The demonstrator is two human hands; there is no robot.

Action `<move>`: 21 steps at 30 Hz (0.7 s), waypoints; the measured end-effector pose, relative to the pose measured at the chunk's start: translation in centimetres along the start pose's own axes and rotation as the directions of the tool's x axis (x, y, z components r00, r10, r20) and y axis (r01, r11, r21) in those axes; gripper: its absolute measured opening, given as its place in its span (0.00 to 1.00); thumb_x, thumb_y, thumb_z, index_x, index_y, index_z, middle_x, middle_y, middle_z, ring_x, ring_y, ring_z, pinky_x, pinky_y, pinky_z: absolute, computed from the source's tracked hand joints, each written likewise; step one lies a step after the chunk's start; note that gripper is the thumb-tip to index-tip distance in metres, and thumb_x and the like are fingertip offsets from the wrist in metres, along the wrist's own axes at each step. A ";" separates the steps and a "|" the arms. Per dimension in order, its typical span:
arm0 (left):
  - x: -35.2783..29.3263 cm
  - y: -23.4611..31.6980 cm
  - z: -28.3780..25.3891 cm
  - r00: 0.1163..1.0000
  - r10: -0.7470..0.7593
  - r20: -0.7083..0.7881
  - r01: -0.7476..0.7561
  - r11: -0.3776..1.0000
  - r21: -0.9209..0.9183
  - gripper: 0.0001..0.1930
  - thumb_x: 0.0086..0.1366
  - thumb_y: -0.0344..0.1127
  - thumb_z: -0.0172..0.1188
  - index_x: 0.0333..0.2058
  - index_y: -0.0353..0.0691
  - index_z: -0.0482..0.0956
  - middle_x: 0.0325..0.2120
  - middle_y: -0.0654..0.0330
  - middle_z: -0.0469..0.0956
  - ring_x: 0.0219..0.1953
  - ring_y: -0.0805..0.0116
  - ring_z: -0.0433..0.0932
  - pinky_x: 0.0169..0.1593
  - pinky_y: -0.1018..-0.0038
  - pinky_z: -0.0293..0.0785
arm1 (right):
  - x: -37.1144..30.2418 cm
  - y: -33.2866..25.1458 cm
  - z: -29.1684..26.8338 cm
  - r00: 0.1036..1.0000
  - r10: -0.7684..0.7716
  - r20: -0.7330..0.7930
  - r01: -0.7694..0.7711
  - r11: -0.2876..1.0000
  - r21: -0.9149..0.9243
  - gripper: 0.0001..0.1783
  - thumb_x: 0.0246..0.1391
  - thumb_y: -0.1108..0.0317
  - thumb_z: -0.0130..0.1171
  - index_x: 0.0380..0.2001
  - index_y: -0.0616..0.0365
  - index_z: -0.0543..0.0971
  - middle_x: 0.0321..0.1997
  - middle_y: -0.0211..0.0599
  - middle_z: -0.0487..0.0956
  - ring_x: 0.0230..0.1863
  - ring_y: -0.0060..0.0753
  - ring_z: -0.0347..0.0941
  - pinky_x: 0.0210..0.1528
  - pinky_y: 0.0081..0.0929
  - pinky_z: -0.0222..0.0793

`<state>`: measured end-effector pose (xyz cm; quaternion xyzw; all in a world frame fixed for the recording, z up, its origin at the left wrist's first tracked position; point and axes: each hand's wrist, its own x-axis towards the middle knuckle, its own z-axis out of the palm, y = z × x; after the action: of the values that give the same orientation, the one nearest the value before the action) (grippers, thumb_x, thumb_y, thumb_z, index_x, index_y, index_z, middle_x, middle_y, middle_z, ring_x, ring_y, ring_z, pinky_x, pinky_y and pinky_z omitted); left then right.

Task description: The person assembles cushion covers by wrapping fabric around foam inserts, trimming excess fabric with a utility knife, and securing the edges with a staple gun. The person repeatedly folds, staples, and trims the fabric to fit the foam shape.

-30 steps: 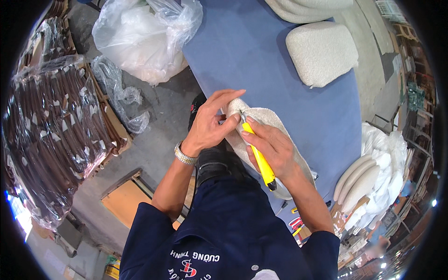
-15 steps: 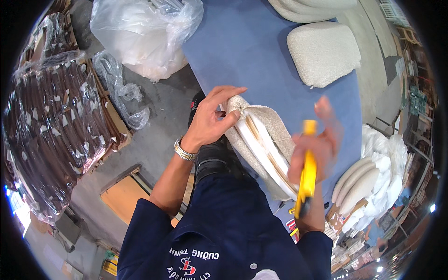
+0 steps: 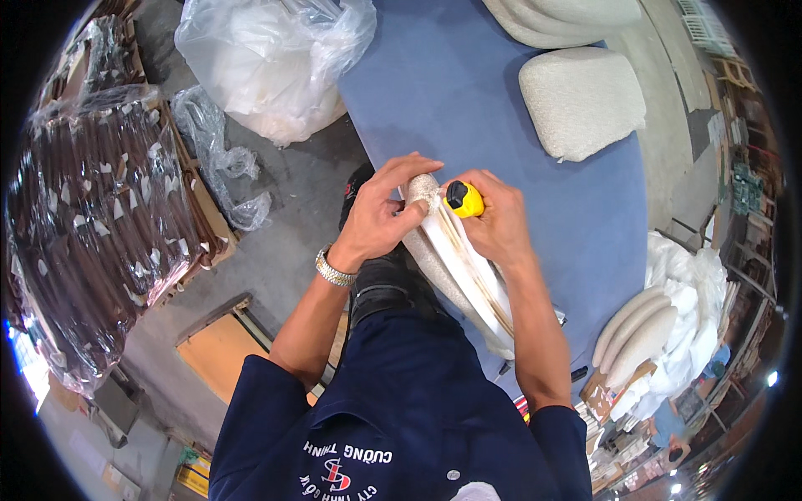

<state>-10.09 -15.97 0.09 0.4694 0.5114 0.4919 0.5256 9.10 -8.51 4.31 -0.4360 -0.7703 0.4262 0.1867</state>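
Left hand [image 3: 380,221] grip closed on padded seat panel [image 3: 455,267] — right hand [image 3: 494,221] fist wraps yellow tool [image 3: 464,199]

Grey concrete floor [image 3: 284,250] beside a blue-topped table [image 3: 468,92].

yellow tool [image 3: 464,199]: only the butt shows, rest buried in right hand [image 3: 499,224]. cushion panel [image 3: 455,259] near end hidden behind right forearm. Left hand [image 3: 383,215] covers its top edge.

Head camera, looking straight down

One fisheye view from the person's head, close above the left hand [image 3: 380,219] and right hand [image 3: 493,224], blue counter [image 3: 468,100] just beyond them.
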 end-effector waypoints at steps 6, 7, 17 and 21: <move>-0.2 0.0 0.0 1.000 -0.026 -0.002 0.026 0.999 -0.034 0.27 0.60 0.30 0.57 0.60 0.35 0.77 0.63 0.50 0.73 0.72 0.53 0.64 0.59 0.65 0.78 | 0.0 0.5 1.3 0.993 0.106 -0.054 -0.102 0.992 0.069 0.14 0.59 0.61 0.72 0.34 0.61 0.82 0.22 0.29 0.76 0.26 0.18 0.67 0.30 0.25 0.66; -0.2 0.0 -0.1 1.000 -0.018 -0.006 0.018 0.999 -0.034 0.27 0.60 0.30 0.57 0.60 0.35 0.77 0.63 0.50 0.73 0.73 0.52 0.63 0.60 0.64 0.77 | 0.0 0.6 1.5 0.990 0.124 -0.062 -0.120 0.990 0.076 0.14 0.59 0.60 0.72 0.34 0.61 0.82 0.22 0.27 0.75 0.26 0.18 0.66 0.30 0.24 0.66; -0.6 0.8 1.9 0.993 0.018 -0.113 0.005 0.981 0.196 0.30 0.62 0.28 0.58 0.65 0.37 0.72 0.66 0.48 0.72 0.74 0.50 0.61 0.73 0.59 0.60 | -1.0 0.9 0.6 0.985 0.173 -0.018 -0.164 0.958 0.235 0.08 0.61 0.67 0.70 0.37 0.61 0.85 0.29 0.29 0.81 0.32 0.15 0.70 0.36 0.21 0.69; -1.2 1.0 1.5 0.993 -0.022 -0.112 0.039 0.988 0.151 0.31 0.63 0.29 0.58 0.67 0.38 0.70 0.69 0.47 0.67 0.75 0.51 0.59 0.71 0.60 0.63 | -2.2 -1.0 -2.5 0.941 -0.148 -0.304 0.139 0.989 -0.050 0.08 0.60 0.69 0.67 0.40 0.59 0.85 0.37 0.39 0.83 0.33 0.34 0.78 0.36 0.32 0.73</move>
<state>-8.58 -17.09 1.20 0.4727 0.5830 0.4683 0.4662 11.41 -9.37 6.74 -0.4423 -0.7675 0.3277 0.3285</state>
